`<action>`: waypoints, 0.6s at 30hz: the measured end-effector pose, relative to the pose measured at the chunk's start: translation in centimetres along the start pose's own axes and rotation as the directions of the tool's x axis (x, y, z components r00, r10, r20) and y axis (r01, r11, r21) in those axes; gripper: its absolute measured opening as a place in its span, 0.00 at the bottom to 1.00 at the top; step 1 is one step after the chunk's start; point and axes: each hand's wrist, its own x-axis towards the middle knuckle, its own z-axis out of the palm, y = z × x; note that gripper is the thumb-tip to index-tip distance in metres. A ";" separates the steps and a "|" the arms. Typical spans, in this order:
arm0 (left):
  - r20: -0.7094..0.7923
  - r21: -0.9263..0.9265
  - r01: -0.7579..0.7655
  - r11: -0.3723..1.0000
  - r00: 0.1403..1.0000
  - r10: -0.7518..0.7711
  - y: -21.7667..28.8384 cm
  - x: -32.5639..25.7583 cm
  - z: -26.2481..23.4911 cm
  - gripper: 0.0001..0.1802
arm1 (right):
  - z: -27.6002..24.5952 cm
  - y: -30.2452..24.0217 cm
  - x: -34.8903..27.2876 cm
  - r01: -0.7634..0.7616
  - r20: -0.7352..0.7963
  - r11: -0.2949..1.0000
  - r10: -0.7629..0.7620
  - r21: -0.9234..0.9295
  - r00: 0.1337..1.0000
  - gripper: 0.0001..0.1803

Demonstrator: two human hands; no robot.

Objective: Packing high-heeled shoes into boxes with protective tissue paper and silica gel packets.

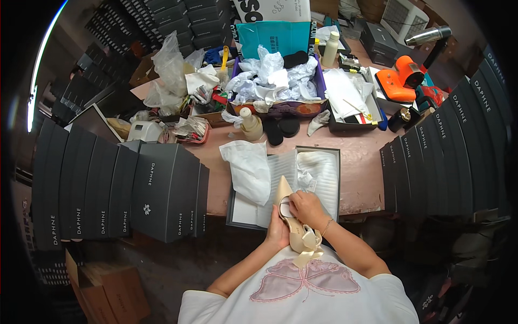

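Note:
A beige pointed-toe shoe [283, 188] with a satin bow [308, 241] at its heel end is held in front of my chest, toe pointing away. My left hand [277, 231] is wrapped round its left side. At the shoe's opening my right hand [307, 208] is closed, fingertips reaching inside beside something white; what they pinch is hidden. Beneath the toe lies an open dark shoebox [339, 181], lined with ribbed white wrapping [322, 186]. A white tissue sheet [245, 170] spreads over the box's left side.
Dark shoeboxes stand in rows at left [167, 189] and right [426, 167]. Behind the open box are a cream bottle [251, 125], black round pads [288, 128], a purple box [324, 89] of crumpled paper and an orange device [396, 86]. A cardboard carton [116, 294] sits low left.

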 end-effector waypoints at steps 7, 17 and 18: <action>-0.096 -0.053 0.079 0.996 0.992 -0.083 1.1 1.1 -1.9 0.39 | -3.5 3.4 -0.2 -0.257 0.009 0.964 0.257 0.067 0.966 0.18; -0.065 -0.005 0.052 0.999 0.997 -0.052 1.1 2.2 -1.4 0.38 | -0.5 3.3 -1.3 -0.158 -0.098 0.941 0.195 0.298 0.976 0.27; -0.089 -0.014 0.065 0.998 0.994 -0.066 1.1 2.0 -1.2 0.38 | -1.8 2.2 -1.0 -0.221 0.097 0.870 0.198 0.440 0.975 0.26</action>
